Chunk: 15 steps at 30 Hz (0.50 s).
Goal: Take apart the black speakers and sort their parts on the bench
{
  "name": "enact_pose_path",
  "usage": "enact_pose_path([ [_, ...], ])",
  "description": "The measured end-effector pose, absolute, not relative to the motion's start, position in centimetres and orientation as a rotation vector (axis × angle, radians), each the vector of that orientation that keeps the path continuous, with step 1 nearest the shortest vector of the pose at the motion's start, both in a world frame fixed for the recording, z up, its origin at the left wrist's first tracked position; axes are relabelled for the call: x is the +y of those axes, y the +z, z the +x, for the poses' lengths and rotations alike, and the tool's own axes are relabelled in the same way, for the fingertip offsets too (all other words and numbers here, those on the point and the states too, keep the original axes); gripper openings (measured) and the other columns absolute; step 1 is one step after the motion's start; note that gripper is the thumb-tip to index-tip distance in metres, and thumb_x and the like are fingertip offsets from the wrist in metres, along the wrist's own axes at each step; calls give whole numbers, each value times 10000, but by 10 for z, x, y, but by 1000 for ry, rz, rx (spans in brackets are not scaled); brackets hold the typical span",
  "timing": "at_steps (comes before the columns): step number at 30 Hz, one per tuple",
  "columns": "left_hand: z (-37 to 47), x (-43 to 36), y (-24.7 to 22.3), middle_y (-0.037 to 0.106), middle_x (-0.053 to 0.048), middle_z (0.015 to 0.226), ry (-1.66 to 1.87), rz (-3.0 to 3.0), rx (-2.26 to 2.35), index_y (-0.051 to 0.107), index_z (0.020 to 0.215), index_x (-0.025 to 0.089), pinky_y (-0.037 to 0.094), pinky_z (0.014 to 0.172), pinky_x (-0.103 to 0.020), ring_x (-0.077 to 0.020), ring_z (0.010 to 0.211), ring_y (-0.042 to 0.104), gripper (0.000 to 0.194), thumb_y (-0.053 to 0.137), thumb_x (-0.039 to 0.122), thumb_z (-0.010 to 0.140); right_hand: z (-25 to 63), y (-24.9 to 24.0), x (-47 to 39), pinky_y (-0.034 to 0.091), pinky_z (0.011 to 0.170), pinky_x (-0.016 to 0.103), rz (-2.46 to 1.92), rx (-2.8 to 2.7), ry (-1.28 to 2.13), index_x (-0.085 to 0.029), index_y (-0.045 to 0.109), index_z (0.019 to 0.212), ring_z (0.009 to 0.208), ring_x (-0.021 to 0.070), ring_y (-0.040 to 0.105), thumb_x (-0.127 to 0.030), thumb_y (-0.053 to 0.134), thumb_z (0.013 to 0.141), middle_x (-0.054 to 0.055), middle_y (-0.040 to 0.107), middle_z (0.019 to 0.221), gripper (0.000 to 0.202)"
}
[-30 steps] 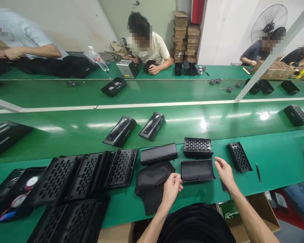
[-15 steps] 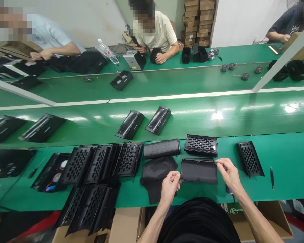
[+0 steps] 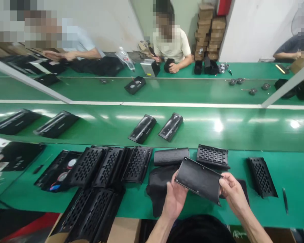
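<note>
A black speaker panel (image 3: 199, 179) with small tabs along its edges is held tilted above the bench. Its dark, smooth side faces me, without the slots seen on the other panels. My left hand (image 3: 176, 195) is closed on its left end, fingers partly hidden underneath. At the right end, my right hand (image 3: 230, 186) pinches the edge, thumb on top. Black cloth (image 3: 157, 192) lies crumpled just left of the panel. Behind it are a rounded black fabric-covered piece (image 3: 171, 156) and a slotted black panel (image 3: 212, 156).
Several slotted panels (image 3: 87, 167) stand stacked to the left, by an open speaker housing (image 3: 66, 168) with wires. Another slotted panel (image 3: 262, 177) and black tweezers (image 3: 285, 200) lie right. Assembled speakers (image 3: 142, 129) rest on the green conveyor (image 3: 212, 131). Co-workers (image 3: 178, 47) sit across.
The panel has come up off the bench and is now tilted, right end lower. My left hand has shifted from its corner to under its left end. The camera view has moved too.
</note>
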<state>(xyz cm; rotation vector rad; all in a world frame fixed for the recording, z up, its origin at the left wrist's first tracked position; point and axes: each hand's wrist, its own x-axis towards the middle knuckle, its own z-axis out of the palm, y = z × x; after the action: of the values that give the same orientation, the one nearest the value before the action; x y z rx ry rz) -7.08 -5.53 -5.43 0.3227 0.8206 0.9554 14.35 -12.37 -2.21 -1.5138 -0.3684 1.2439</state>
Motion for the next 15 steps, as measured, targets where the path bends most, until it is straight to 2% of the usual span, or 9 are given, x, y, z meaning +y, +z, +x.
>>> enact_pose_path([
  [2,-72,-54,-56,786,-77,1187,965,250,645,776,1167,279,528,1040,-435,-317,1229,655,678,737,800,734,118,-23,-107,489,535,257,-1406,-274,1306,-233,592,991,518,133,572,-551,888,759,-52,600,639,493],
  [4,-78,-46,-60,791,-71,1207,977,228,599,771,1199,291,482,1118,-484,-350,1300,622,717,747,812,706,97,-22,-87,494,536,254,-1332,-271,1359,-235,605,997,525,137,588,-521,904,755,-48,619,640,479],
  [7,-99,-21,-56,777,-81,1257,1062,171,673,751,1249,304,466,1141,-539,-387,1374,567,798,699,872,691,84,-13,-48,513,559,256,-1283,-444,1488,-237,624,976,530,147,632,-523,902,757,-53,628,620,455],
  [10,-128,10,-38,775,-124,1241,1056,106,764,772,1203,263,518,1075,-577,-428,1332,598,931,564,988,657,90,0,11,596,659,325,-1287,-903,1656,-209,691,988,685,214,741,-594,867,761,44,750,811,480],
  [11,-137,21,-31,770,-135,1245,1042,88,780,774,1197,253,535,1048,-585,-435,1293,627,977,500,1019,656,93,0,37,620,711,365,-1309,-1076,1647,-193,711,1025,775,247,765,-637,826,782,98,777,944,519],
  [12,-145,30,-25,765,-141,1252,1037,73,788,771,1198,248,548,1026,-589,-436,1249,657,1012,441,1039,660,95,-3,64,631,709,382,-1388,-1208,1501,-178,717,1069,801,261,774,-705,737,827,131,780,1011,580],
  [14,-158,44,-15,765,-143,1242,1036,39,775,763,1203,245,559,1001,-591,-423,1156,710,1036,376,1049,676,94,-18,120,630,767,392,-1499,-1294,1275,-145,700,1137,853,249,781,-721,483,977,151,769,1020,636],
  [15,-163,49,-13,774,-143,1214,1035,16,757,762,1195,239,561,993,-588,-413,1108,731,1027,376,1043,686,90,-30,147,627,746,390,-1533,-1346,1191,-130,708,1114,819,244,783,-708,400,1011,145,766,958,662],
])
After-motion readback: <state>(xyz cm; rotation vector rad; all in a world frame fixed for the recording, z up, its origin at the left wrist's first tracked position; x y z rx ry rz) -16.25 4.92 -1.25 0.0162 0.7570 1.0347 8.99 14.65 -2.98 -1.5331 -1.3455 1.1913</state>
